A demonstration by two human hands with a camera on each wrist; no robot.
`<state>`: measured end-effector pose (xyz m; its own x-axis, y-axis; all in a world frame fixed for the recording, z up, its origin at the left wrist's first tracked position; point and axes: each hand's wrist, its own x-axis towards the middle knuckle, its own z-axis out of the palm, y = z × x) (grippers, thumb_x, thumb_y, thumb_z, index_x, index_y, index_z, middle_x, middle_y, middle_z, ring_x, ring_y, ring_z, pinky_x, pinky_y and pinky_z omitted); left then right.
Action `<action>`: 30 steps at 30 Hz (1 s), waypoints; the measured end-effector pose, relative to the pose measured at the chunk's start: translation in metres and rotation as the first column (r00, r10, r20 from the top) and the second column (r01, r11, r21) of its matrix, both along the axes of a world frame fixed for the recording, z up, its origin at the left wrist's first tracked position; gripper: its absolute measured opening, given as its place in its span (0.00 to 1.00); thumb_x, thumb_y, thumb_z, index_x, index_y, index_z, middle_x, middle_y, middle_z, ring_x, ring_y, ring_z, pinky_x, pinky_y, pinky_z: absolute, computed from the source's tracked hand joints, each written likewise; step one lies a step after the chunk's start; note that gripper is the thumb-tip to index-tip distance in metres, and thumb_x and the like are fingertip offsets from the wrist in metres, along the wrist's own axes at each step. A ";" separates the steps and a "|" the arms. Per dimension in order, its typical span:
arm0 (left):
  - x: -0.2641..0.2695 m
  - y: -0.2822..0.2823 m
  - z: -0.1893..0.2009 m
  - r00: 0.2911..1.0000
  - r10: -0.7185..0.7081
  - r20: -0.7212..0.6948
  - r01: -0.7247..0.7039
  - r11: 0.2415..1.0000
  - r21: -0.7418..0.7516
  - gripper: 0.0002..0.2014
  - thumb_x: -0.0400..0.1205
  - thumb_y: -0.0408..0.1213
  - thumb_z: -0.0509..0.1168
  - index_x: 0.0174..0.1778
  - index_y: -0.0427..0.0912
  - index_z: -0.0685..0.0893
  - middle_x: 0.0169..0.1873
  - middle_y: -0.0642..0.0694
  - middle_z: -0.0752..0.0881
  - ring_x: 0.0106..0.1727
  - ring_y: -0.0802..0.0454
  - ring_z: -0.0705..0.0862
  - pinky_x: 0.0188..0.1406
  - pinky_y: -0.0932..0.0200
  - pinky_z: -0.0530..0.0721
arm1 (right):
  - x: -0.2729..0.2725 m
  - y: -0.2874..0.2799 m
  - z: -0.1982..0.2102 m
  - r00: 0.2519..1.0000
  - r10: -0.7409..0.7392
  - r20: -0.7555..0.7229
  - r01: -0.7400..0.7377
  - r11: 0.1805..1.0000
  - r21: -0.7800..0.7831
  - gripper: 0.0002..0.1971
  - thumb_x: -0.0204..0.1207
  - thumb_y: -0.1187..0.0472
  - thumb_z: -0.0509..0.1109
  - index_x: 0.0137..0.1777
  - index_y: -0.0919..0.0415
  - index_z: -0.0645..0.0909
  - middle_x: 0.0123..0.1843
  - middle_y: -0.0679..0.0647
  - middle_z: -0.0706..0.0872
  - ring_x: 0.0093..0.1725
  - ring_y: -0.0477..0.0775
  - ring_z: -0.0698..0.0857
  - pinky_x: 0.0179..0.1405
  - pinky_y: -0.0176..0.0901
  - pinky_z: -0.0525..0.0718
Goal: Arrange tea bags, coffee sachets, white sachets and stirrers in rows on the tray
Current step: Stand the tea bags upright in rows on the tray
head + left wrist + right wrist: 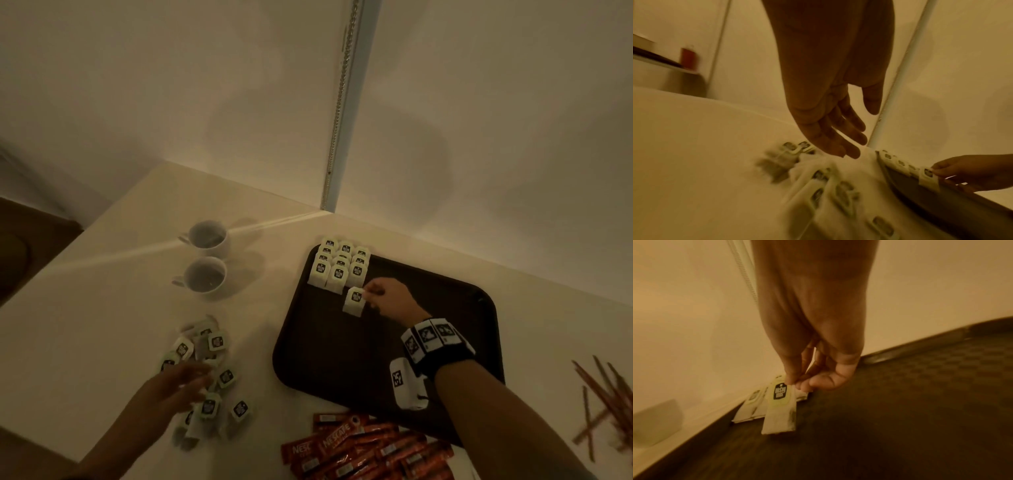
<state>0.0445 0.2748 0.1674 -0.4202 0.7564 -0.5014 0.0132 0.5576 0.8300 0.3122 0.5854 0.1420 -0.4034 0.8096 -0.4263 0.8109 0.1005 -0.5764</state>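
Note:
A dark tray (445,308) lies on the pale counter. Several tea bags (339,265) stand in overlapping rows in its far left corner. My right hand (380,296) pinches the top of one more tea bag (354,301) just in front of those rows; the bag (780,408) hangs with its lower edge near the tray floor (900,418). My left hand (186,380) hovers with straight fingers (838,142) over a loose heap of tea bags (212,370) left of the tray, holding nothing. Red coffee sachets (363,448) lie by the tray's near edge. Brown stirrers (603,404) lie at the right.
Two white cups (207,260) stand on the counter left of the tray, beyond the loose tea bags. A wall runs close behind the tray, with a vertical metal strip (339,102). The counter edge drops away at the far left.

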 end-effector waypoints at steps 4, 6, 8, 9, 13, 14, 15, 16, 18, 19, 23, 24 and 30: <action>-0.012 -0.034 -0.013 0.993 0.106 0.046 -0.098 0.983 -0.154 0.09 0.84 0.26 0.60 0.51 0.39 0.84 0.42 0.41 0.91 0.43 0.39 0.85 0.44 0.52 0.77 | -0.004 0.014 -0.008 0.990 -0.133 -0.046 0.136 0.988 0.067 0.08 0.79 0.60 0.69 0.54 0.62 0.83 0.49 0.55 0.85 0.44 0.47 0.82 0.52 0.43 0.83; -0.014 -0.043 -0.015 0.988 0.140 0.065 -0.123 0.970 -0.212 0.08 0.84 0.29 0.60 0.53 0.38 0.84 0.46 0.38 0.89 0.46 0.37 0.84 0.46 0.51 0.76 | -0.007 0.019 -0.009 0.982 -0.175 -0.071 0.181 0.978 0.099 0.08 0.78 0.60 0.70 0.54 0.62 0.83 0.51 0.56 0.86 0.49 0.50 0.83 0.56 0.45 0.83; -0.015 -0.049 -0.017 0.982 0.166 0.084 -0.139 0.955 -0.260 0.08 0.85 0.31 0.60 0.54 0.38 0.84 0.49 0.37 0.88 0.49 0.36 0.84 0.47 0.51 0.77 | -0.010 0.023 -0.012 0.982 -0.178 -0.063 0.184 0.977 0.108 0.08 0.77 0.60 0.71 0.54 0.63 0.83 0.51 0.57 0.86 0.51 0.53 0.84 0.57 0.45 0.83; -0.015 -0.051 -0.017 0.977 0.189 0.096 -0.156 0.948 -0.276 0.08 0.85 0.33 0.60 0.54 0.38 0.84 0.49 0.37 0.88 0.49 0.36 0.84 0.47 0.51 0.77 | -0.011 0.025 -0.014 0.983 -0.174 -0.054 0.179 0.978 0.110 0.08 0.76 0.61 0.71 0.53 0.63 0.83 0.51 0.57 0.86 0.51 0.53 0.84 0.56 0.44 0.82; -0.017 -0.056 -0.021 0.956 0.262 0.132 -0.207 0.922 -0.327 0.09 0.86 0.35 0.59 0.54 0.38 0.83 0.50 0.37 0.87 0.51 0.36 0.83 0.51 0.49 0.76 | -0.016 0.027 -0.020 0.982 -0.182 -0.051 0.187 0.975 0.121 0.07 0.76 0.62 0.72 0.51 0.63 0.83 0.52 0.58 0.86 0.51 0.53 0.84 0.54 0.42 0.81; -0.017 -0.057 -0.022 0.953 0.269 0.135 -0.212 0.918 -0.336 0.09 0.86 0.36 0.59 0.55 0.38 0.83 0.50 0.37 0.87 0.51 0.35 0.83 0.52 0.48 0.76 | -0.018 0.028 -0.020 0.981 -0.189 -0.051 0.194 0.973 0.126 0.07 0.76 0.62 0.72 0.51 0.63 0.83 0.52 0.58 0.86 0.51 0.53 0.84 0.54 0.42 0.81; -0.017 -0.058 -0.022 0.951 0.275 0.141 -0.213 0.914 -0.344 0.09 0.86 0.36 0.59 0.55 0.38 0.83 0.51 0.37 0.87 0.52 0.35 0.83 0.52 0.48 0.76 | -0.019 0.028 -0.020 0.980 -0.194 -0.050 0.199 0.971 0.136 0.07 0.75 0.62 0.72 0.50 0.64 0.83 0.53 0.58 0.86 0.51 0.53 0.84 0.53 0.41 0.81; -0.017 -0.060 -0.023 0.949 0.278 0.147 -0.214 0.913 -0.347 0.09 0.86 0.36 0.59 0.55 0.38 0.83 0.51 0.37 0.87 0.51 0.35 0.83 0.51 0.48 0.76 | -0.020 0.028 -0.020 0.978 -0.203 -0.051 0.208 0.967 0.146 0.06 0.75 0.62 0.73 0.50 0.63 0.82 0.53 0.58 0.86 0.51 0.52 0.83 0.52 0.41 0.81; -0.017 -0.063 -0.022 0.946 0.289 0.149 -0.227 0.915 -0.334 0.09 0.86 0.35 0.59 0.55 0.37 0.83 0.50 0.37 0.87 0.50 0.36 0.84 0.49 0.49 0.76 | -0.021 0.027 -0.018 0.968 -0.240 -0.079 0.250 0.956 0.157 0.07 0.74 0.61 0.74 0.48 0.62 0.81 0.51 0.58 0.86 0.49 0.51 0.82 0.51 0.42 0.82; -0.016 -0.064 -0.021 0.943 0.297 0.147 -0.239 0.917 -0.319 0.09 0.86 0.34 0.58 0.55 0.37 0.83 0.50 0.36 0.87 0.49 0.36 0.84 0.48 0.50 0.76 | -0.022 0.025 -0.015 0.961 -0.260 -0.100 0.273 0.948 0.163 0.08 0.74 0.59 0.74 0.48 0.61 0.80 0.50 0.57 0.85 0.48 0.52 0.82 0.51 0.44 0.83; -0.009 -0.074 -0.019 0.942 0.311 0.124 -0.274 0.929 -0.250 0.09 0.86 0.29 0.57 0.53 0.36 0.83 0.47 0.34 0.87 0.44 0.37 0.83 0.41 0.54 0.76 | -0.047 -0.007 0.003 0.978 -0.113 -0.174 0.152 0.962 0.227 0.11 0.76 0.54 0.71 0.52 0.60 0.78 0.46 0.53 0.83 0.47 0.51 0.82 0.48 0.46 0.83; -0.008 -0.077 -0.020 0.943 0.308 0.122 -0.274 0.932 -0.238 0.09 0.86 0.29 0.57 0.53 0.36 0.83 0.48 0.34 0.87 0.43 0.38 0.83 0.41 0.54 0.76 | -0.058 -0.021 0.009 0.979 -0.010 -0.203 0.058 0.971 0.231 0.10 0.76 0.55 0.71 0.52 0.61 0.79 0.46 0.52 0.83 0.46 0.50 0.82 0.46 0.43 0.82; -0.008 -0.097 -0.034 0.949 0.300 0.098 -0.273 0.937 -0.218 0.10 0.86 0.32 0.58 0.55 0.39 0.84 0.47 0.39 0.89 0.45 0.40 0.86 0.43 0.52 0.80 | -0.136 -0.108 0.007 0.778 0.603 -0.175 -0.607 0.794 0.034 0.19 0.75 0.57 0.73 0.64 0.63 0.78 0.58 0.59 0.83 0.53 0.52 0.81 0.53 0.39 0.77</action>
<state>0.0366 0.1775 0.1337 -0.5267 0.4925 -0.6928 -0.2703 0.6757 0.6858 0.1765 0.4774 0.1487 -0.8738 0.3652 -0.3213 0.4780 0.5227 -0.7059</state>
